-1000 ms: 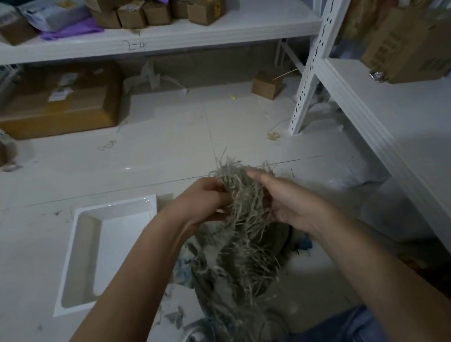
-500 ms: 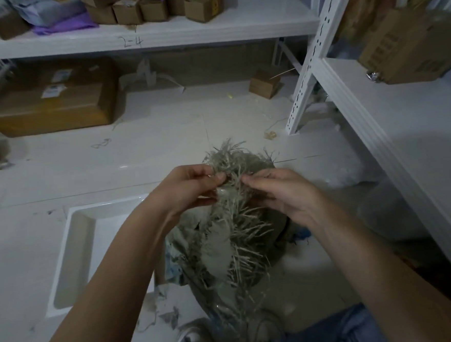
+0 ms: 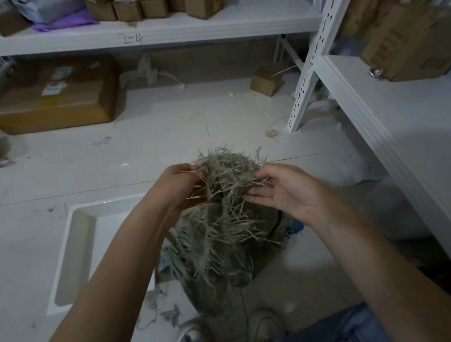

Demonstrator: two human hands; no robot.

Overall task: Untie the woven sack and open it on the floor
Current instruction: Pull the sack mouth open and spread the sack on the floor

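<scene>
above floor, frayed grey woven sack (image 3: pixel 222 224) top, l hand (image 3: pixel 178 186) fingers gripping it, r hand (image 3: pixel 282 191) fingers spread.

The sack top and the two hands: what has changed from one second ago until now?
The right hand has let go: it pinched the frayed top of the woven sack before, and now lies open, palm up, beside the fibres. The left hand still grips the frayed top, which has spread wider between the hands. The sack stays upright on the floor, and the white tray stays beside it.
</scene>
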